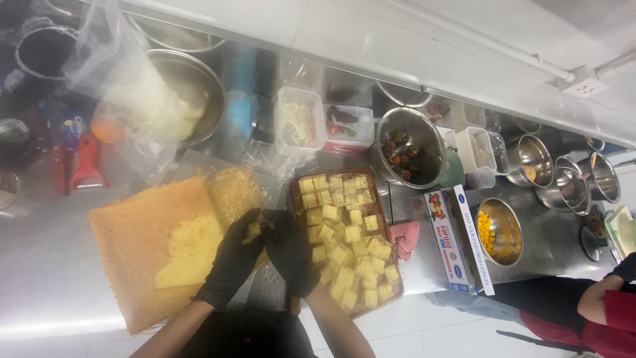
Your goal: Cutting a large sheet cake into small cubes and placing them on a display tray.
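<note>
At the frame's lower centre, the gloved left hand (pixel 232 265) and right hand (pixel 289 252) together pinch a small cake piece (pixel 254 229) between the sponge slab (pixel 156 248) and the tray of cubes (pixel 344 245).

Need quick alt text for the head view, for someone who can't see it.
Two black-gloved hands, left hand and right hand, hold a small piece of yellow cake over a steel counter, between a large sponge cake slab and a board of cake cubes.

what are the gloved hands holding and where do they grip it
Both hands, left and right, pinch a small piece of yellow cake between their fingertips, one at each end, above the cake slab.
</note>
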